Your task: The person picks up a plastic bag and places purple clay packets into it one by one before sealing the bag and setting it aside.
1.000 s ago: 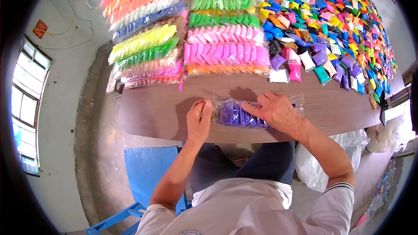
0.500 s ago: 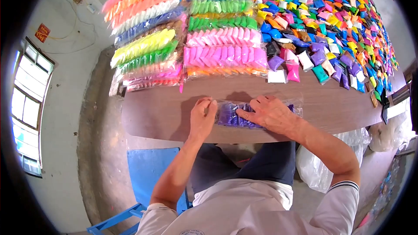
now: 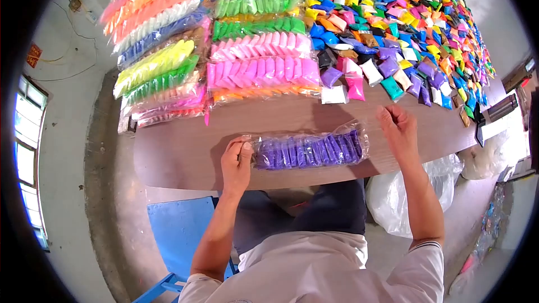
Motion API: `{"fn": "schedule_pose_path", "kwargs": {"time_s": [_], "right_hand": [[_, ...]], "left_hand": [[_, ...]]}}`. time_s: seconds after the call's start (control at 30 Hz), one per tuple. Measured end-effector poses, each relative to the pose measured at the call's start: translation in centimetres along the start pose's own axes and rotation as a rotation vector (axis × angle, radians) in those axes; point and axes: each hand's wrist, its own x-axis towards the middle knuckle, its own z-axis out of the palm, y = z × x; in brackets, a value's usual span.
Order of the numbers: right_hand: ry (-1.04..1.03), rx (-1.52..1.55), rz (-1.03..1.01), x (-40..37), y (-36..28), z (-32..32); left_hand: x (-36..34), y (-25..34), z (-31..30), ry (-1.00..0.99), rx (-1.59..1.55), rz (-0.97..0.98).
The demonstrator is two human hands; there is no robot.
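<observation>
A long clear plastic bag filled with a row of purple packets lies on the table in front of me. My left hand pinches the bag's left end between thumb and fingers. Off the bag's right end, my right hand is raised with its fingers curled and pressed together. Whatever those right fingers may hold is hidden from view. The packets inside the bag stand side by side, leaning slightly.
Filled bags of pink packets and yellow packets are stacked at the back left. A large heap of loose coloured packets covers the back right. Below the table are a blue chair and a clear plastic sack.
My right hand has lifted off the purple packets and moved right, past the bag's end. The left hand keeps its grip on the left end. The camera view has shifted somewhat.
</observation>
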Motion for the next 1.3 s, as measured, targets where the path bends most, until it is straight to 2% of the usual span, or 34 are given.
{"fn": "schedule_pose_path", "kwargs": {"time_s": [0.03, 0.07, 0.13, 0.17, 0.23, 0.33, 0.47, 0.53, 0.67, 0.77, 0.83, 1.07, 1.13, 1.3], "right_hand": [[-0.078, 0.049, 0.238, 0.2, 0.4, -0.7], [-0.075, 0.041, 0.240, -0.1, 0.7, -0.6], [-0.233, 0.156, 0.536, -0.7, 0.4, 0.1], [-0.230, 0.150, 0.537, -0.6, 0.1, 0.6], [-0.240, 0.240, 0.667, 0.0, -0.4, 1.2], [-0.248, 0.209, 0.593, 1.4, 1.2, 1.7], [-0.144, 0.164, 0.625, 2.5, 0.9, 1.5], [-0.383, 0.295, 0.721, 2.9, 1.9, 0.9], [-0.400, 0.346, 0.819, 3.1, 2.0, 1.1], [-0.422, 0.414, 0.776, 3.0, 2.0, 1.1], [-0.316, 0.456, 0.694, 2.7, 2.3, 1.4], [-0.290, 0.560, 0.706, 1.8, 3.5, 1.0], [-0.218, 0.594, 0.700, 1.4, 3.4, 0.7], [-0.283, 0.686, 0.609, 0.7, 5.2, 0.0]], "left_hand": [[0.1, 0.2, 0.0, -0.003, 0.000, -0.017], [0.1, 0.3, 0.0, -0.006, 0.001, -0.035], [0.0, 0.3, 0.0, -0.006, -0.010, -0.030], [0.0, 0.3, 0.0, 0.000, -0.012, -0.025], [0.0, 0.1, -0.1, -0.002, -0.004, -0.020], [-0.1, -0.1, -0.1, -0.001, 0.017, -0.006], [-0.1, 0.5, 0.0, 0.016, 0.007, -0.013], [-0.1, 0.6, 0.1, 0.020, 0.006, -0.007], [-0.2, 0.1, 0.0, 0.015, -0.007, -0.027], [-0.2, 0.1, 0.0, 0.015, -0.013, -0.026], [-0.2, 0.1, 0.0, 0.019, -0.015, -0.017], [-0.3, -0.3, 0.0, 0.026, -0.013, -0.004], [-0.3, -0.3, 0.0, 0.028, -0.022, -0.028], [-0.3, 0.0, -0.1, 0.020, -0.026, -0.054]]}}
